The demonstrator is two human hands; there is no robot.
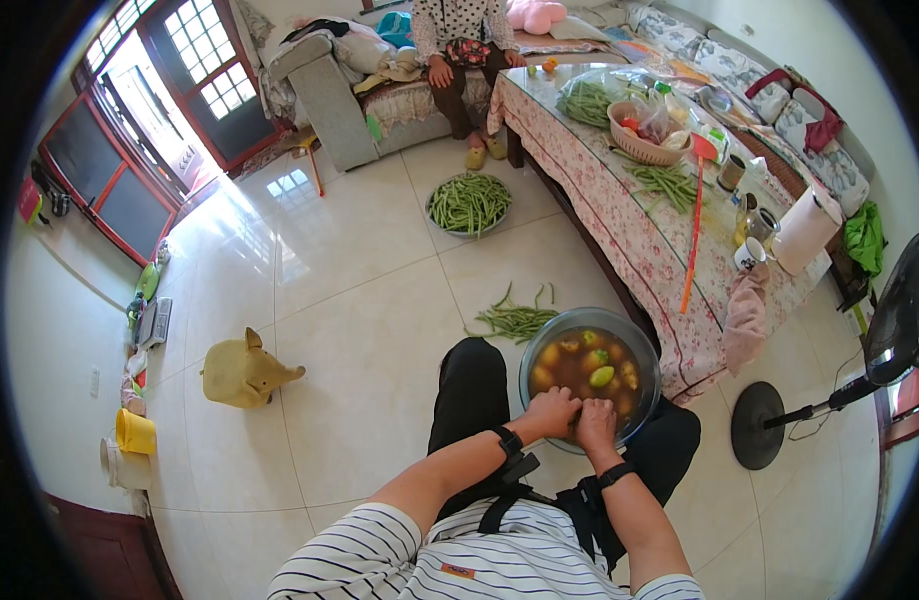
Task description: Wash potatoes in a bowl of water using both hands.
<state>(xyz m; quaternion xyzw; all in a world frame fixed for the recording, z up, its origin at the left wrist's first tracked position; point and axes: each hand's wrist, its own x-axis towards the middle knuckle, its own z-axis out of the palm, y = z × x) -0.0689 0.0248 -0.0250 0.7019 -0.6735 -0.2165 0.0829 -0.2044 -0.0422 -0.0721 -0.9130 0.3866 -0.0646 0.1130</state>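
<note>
Between my knees stands a wide round basin [647, 341] of murky brown water. Several potato-like tubers [549, 355] lie partly under the surface, and one yellow-green piece [601, 376] shows in the middle. My left hand [553, 412] and my right hand [597, 424] meet over the near side of the basin, fingers curled down towards the water. Whatever may be between the fingers is hidden by the backs of the hands. Loose green beans [516, 321] lie on the tiles just beyond the basin.
Farther off, a bowl of green beans [471, 202] stands on the floor near a seated person [459, 60]. A cloth-covered table [579, 191] with a basket [647, 144] runs along the right. A black fan [759, 425] stands right; an elephant-shaped stool [238, 373] stands left.
</note>
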